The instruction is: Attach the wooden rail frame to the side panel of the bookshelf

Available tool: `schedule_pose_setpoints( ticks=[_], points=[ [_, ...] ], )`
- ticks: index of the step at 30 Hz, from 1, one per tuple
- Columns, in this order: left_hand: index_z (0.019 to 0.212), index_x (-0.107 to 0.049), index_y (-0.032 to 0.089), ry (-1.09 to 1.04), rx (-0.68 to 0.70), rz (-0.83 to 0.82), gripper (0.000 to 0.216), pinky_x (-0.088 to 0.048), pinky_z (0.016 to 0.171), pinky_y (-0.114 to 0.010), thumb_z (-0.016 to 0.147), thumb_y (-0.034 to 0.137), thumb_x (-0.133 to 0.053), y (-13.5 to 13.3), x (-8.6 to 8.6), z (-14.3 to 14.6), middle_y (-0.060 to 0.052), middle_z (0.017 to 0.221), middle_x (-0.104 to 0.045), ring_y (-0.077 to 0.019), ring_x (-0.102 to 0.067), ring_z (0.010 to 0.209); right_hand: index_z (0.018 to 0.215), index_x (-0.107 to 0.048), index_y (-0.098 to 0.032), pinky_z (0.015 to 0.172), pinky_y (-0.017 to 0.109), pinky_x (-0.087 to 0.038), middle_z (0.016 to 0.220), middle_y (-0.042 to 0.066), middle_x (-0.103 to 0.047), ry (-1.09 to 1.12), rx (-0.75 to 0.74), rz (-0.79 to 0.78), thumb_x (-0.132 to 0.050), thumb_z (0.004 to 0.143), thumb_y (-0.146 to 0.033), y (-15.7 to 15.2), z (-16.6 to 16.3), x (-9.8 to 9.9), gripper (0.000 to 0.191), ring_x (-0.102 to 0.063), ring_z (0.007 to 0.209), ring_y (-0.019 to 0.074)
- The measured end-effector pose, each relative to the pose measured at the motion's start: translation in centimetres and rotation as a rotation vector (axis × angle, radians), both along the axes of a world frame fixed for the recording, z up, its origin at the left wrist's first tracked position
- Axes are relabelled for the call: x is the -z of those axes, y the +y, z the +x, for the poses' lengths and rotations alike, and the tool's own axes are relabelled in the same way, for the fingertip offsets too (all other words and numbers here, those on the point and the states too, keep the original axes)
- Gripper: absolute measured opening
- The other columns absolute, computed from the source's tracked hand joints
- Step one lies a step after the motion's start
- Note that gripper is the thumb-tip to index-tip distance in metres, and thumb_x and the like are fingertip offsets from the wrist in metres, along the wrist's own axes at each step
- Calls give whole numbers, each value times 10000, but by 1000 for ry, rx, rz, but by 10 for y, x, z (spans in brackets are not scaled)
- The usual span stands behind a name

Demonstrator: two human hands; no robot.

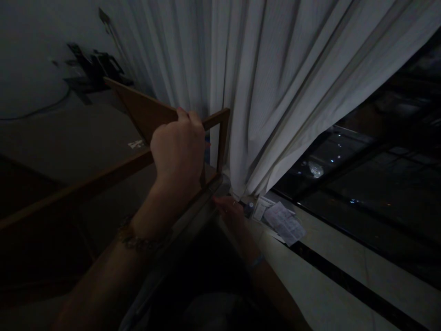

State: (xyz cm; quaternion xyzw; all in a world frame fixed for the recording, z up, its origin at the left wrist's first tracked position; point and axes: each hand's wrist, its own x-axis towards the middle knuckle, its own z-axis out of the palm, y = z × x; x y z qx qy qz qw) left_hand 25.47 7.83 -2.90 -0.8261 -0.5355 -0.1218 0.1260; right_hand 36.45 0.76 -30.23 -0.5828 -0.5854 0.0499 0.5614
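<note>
In the dim head view my left hand (179,147) is closed over the top rail of a wooden frame (223,138), its fingers bent over the far side. A wooden panel (144,108) slants up behind that hand. My right hand (230,211) is lower down, beside the bottom corner of the frame. Its fingers are drawn together near a greyish object (223,184); what they hold, if anything, is too dark to make out.
Long pale curtains (268,82) hang ahead. Papers (284,223) lie on the floor by a small bottle-like item (248,209). Dark window glass (344,161) stands at the right. Black objects (106,64) rest on a small shelf (81,85) at the left.
</note>
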Motion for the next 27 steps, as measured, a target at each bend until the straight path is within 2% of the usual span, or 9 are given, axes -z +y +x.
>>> schedule_pose_setpoints(
  ticks=[5,12,17,22,25,27],
  points=[
    [1276,-452,107,-13,-9,-30,452,-483,832,-368,905,365,-468,1,0,1,-184,1325,-538,-315,-617,1038,945,-726,-273,768,268,-558,880,18,-745,49,-28,-20,-623,862,-217,-2,-4,-6,144,-691,818,147],
    [1212,-481,67,21,38,33,418,-525,739,-405,909,354,-453,-1,-1,-1,-204,1247,-576,-351,-646,943,915,-736,-242,699,262,-566,869,11,-759,209,30,-111,-600,870,-292,0,-14,-18,152,-706,772,156],
    [1225,-464,82,55,94,59,399,-524,746,-387,934,340,-373,-5,-3,-7,-217,1312,-539,-331,-650,960,979,-730,-248,718,270,-552,935,12,-756,453,-7,-165,-620,853,-356,0,-19,-18,200,-699,815,162],
    [1250,-462,34,5,105,28,449,-521,727,-438,923,335,-393,-6,-4,-7,-282,1357,-483,-388,-645,962,967,-735,-252,753,294,-544,933,8,-756,526,9,-167,-610,850,-384,2,-23,-18,216,-691,835,170],
    [1249,-457,4,19,116,44,446,-526,715,-433,923,300,-387,-6,-4,-7,-290,1355,-481,-394,-647,950,897,-737,-228,752,292,-543,886,15,-754,560,55,-166,-588,863,-384,6,-27,-20,219,-689,823,168],
    [1250,-453,0,27,123,58,454,-529,707,-432,926,310,-382,-6,-4,-7,-286,1341,-494,-393,-651,935,924,-720,-216,758,297,-549,891,23,-748,588,64,-148,-594,860,-379,8,-29,-19,216,-693,820,169]
  ],
)
